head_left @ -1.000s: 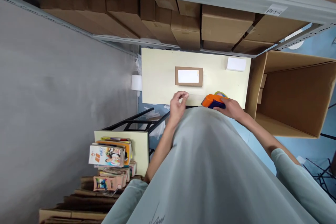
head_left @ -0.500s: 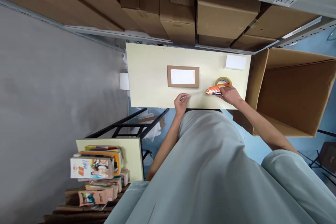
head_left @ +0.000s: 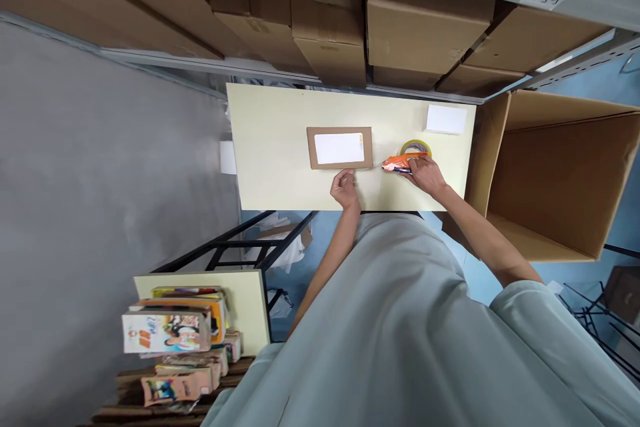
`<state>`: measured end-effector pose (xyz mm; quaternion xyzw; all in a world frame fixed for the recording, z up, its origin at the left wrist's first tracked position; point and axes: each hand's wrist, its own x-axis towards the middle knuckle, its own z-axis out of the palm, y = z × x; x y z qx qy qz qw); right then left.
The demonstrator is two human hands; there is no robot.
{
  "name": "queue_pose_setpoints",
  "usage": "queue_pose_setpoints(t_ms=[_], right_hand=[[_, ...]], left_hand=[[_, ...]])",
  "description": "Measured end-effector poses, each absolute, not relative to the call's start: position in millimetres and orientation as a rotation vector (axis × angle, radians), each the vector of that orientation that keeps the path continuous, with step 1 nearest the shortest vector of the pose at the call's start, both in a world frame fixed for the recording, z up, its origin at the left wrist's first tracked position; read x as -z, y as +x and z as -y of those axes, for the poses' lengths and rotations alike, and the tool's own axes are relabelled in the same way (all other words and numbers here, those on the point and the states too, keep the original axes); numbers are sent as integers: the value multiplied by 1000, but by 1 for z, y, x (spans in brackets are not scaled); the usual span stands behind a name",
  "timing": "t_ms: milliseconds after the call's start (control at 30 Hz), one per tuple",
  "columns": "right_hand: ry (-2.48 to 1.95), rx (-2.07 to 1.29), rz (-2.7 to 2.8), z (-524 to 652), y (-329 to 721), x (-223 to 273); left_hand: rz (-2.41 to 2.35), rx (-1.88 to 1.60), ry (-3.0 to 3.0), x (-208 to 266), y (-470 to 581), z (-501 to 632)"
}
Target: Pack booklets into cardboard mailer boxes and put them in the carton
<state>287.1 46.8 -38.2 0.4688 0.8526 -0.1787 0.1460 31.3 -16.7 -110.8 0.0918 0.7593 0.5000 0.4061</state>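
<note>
A small flat cardboard box (head_left: 311, 150) with a white label (head_left: 339, 148) lies on the cream table. My right hand (head_left: 426, 174) is wrapped round an orange tape dispenser (head_left: 396, 162), just right of the box. Behind the dispenser shows the yellow rim of a tape roll (head_left: 423, 143); its lower part is hidden by the dispenser and my fingers. My left hand (head_left: 345, 188) is pinched shut at the box's near edge, holding the end of a thin clear strip of tape (head_left: 376, 167) that runs to the dispenser.
A white stack of labels or paper (head_left: 446, 119) sits at the table's back right. Beyond the right edge stands a large open carton (head_left: 560, 173). Shelved cardboard boxes (head_left: 425, 20) overhang the back. Books (head_left: 167, 331) are piled on a lower surface (head_left: 250, 313) at left.
Both hands have moved forward towards the box's near edge, carrying the dispenser and tape strip with them. My left fingers have come up against the box. The whole view has shifted slightly.
</note>
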Motion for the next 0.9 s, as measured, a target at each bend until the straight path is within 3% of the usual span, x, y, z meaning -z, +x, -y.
queue_pose_setpoints(t_ms=[500, 733, 900], right_hand=[[1402, 580, -2479, -36, 280, 53], [1370, 595, -2505, -36, 274, 53], [1370, 653, -2489, -28, 259, 49]], left_hand=[[-1790, -1247, -166, 80, 17, -8], [-1963, -846, 181, 62, 6, -28], [-2208, -651, 112, 51, -5, -80]])
